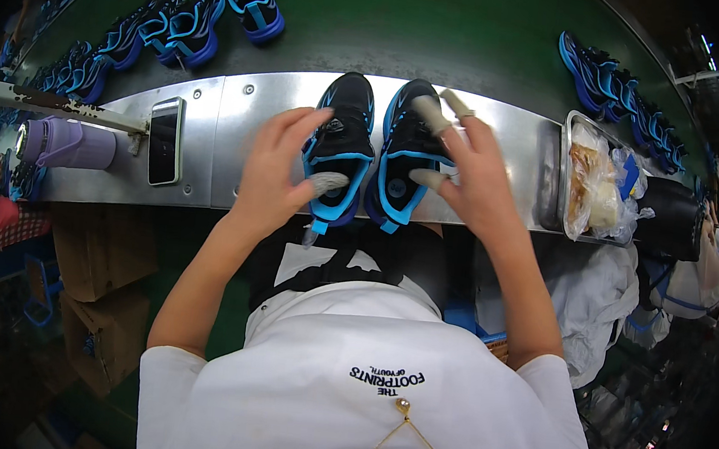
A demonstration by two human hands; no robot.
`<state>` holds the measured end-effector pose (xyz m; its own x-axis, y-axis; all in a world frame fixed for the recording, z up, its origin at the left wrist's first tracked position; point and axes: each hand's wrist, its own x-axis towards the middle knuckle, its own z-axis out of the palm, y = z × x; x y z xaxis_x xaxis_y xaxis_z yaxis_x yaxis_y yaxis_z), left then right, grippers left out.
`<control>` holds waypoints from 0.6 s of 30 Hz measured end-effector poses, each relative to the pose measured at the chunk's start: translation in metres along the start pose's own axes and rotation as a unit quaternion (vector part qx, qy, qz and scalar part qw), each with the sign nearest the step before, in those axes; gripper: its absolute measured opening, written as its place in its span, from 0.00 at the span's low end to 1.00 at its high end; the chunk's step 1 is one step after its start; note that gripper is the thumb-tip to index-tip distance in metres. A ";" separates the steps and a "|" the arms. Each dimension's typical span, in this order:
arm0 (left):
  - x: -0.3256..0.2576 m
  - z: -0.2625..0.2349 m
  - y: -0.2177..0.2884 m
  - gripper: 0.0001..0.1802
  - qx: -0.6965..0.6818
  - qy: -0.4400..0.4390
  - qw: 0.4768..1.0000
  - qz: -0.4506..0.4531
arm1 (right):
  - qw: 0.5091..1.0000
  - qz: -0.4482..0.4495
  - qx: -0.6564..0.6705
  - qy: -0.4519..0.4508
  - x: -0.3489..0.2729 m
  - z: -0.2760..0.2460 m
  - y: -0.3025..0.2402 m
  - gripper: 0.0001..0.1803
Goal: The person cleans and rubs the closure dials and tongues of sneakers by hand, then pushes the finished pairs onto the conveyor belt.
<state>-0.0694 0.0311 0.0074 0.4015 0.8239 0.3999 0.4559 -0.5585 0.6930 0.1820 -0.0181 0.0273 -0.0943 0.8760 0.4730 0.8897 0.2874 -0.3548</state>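
Note:
Two black sneakers with bright blue trim stand side by side on the metal ledge, toes away from me. My left hand (277, 166) is at the outer side of the left sneaker (347, 121). Its thumb, in a pale finger cot, reaches over the collar opening, and its stretched fingers lie by the laces, slightly blurred. Beside the right sneaker (400, 147), my right hand (471, 174) has its fingers spread, with pale cots on the thumb and two fingers. That thumb reaches the collar, while the blurred fingertips hover around the toe and lacing. Neither hand is closed around a shoe.
Beyond the metal ledge (238, 145) runs a green belt (410, 32) carrying rows of similar sneakers (193, 26) left and right (599, 79). A phone (165, 141) and purple flask (76, 144) stand left. A metal tray (564, 170) of bagged items sits right; cardboard boxes (100, 253) are below left.

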 end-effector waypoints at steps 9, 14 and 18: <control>0.012 0.030 -0.004 0.24 0.069 -0.093 0.992 0.043 | 0.969 0.168 0.150 -0.103 0.013 0.024 0.003 0.22; 0.007 0.026 0.000 0.24 -0.057 -0.112 0.992 -0.021 | 0.962 0.202 0.141 -0.116 0.015 0.009 -0.021 0.18; -0.002 0.019 -0.010 0.21 -0.041 -0.150 0.987 -0.031 | 0.937 0.248 0.211 -0.128 0.006 0.007 -0.021 0.20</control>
<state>-0.0597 0.0332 -0.0111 0.5976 0.7838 0.1690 0.4263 -0.4891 0.7609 0.1599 -0.0165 0.0322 0.1314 0.9911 -0.0237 0.6024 -0.0988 -0.7920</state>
